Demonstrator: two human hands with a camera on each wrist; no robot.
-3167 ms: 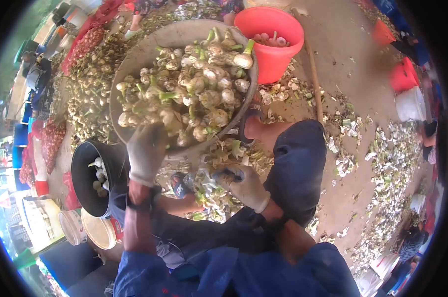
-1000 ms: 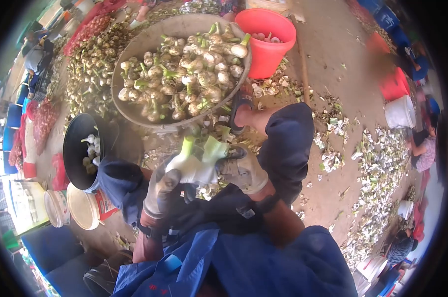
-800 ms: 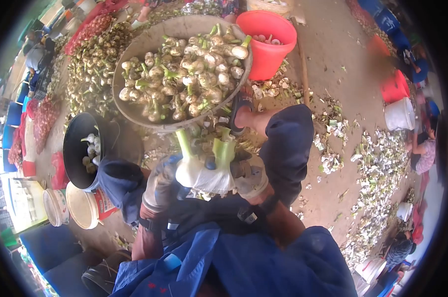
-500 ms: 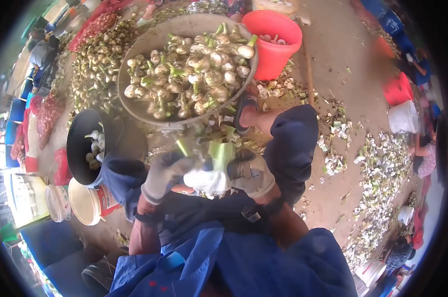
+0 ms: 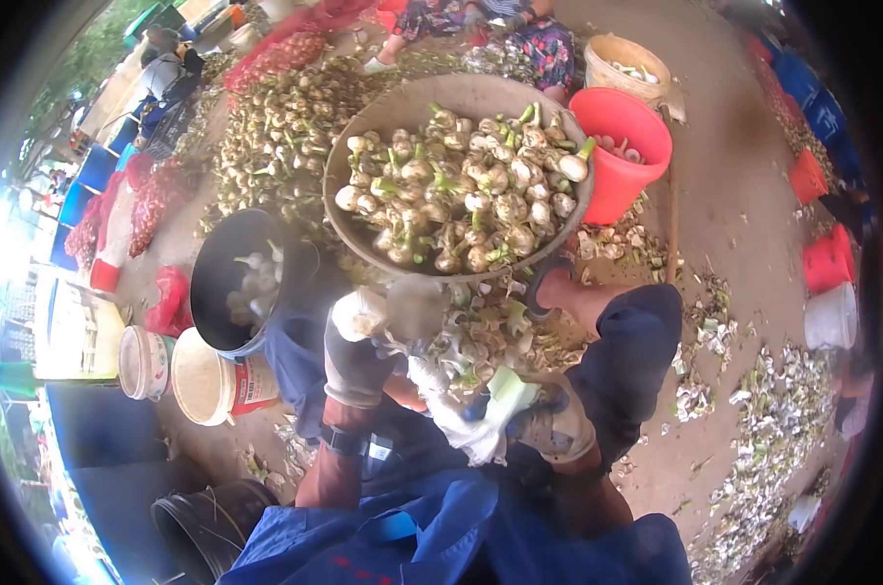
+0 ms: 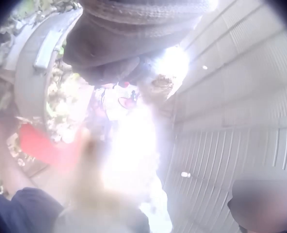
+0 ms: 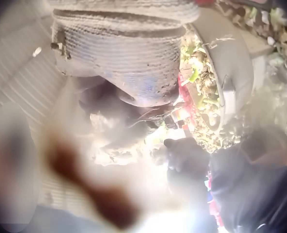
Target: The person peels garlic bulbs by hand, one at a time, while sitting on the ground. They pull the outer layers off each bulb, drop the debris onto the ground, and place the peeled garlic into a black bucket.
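My gloved left hand [image 5: 358, 366] holds a clean white garlic bulb [image 5: 360, 314] at its fingertips, close in front of the dark bucket. The left wrist view shows the glove [image 6: 129, 43] from the back, with strong glare past its fingers. Lower and to the right, my gloved right hand [image 5: 558, 429] grips a pale green garlic stalk [image 5: 510, 393]. A torn strip of white garlic skin [image 5: 461, 419] hangs from this stalk and trails up towards the left hand. In the right wrist view the glove [image 7: 119, 63] is bent over, its fingertips blurred.
A wide basin [image 5: 368, 117] heaped with unpeeled garlic stands ahead. The dark bucket [image 5: 207, 292] at left holds peeled bulbs; a red bucket [image 5: 622, 190] stands right of the basin. Peelings [image 5: 485, 336] litter the ground between the feet. Another person [image 5: 544, 49] sits beyond the basin.
The left hand reached over the basin earlier, then both hands held the garlic together. Now they are apart: the bulb has gone left with the left hand, the stalk and skin stay in the right.
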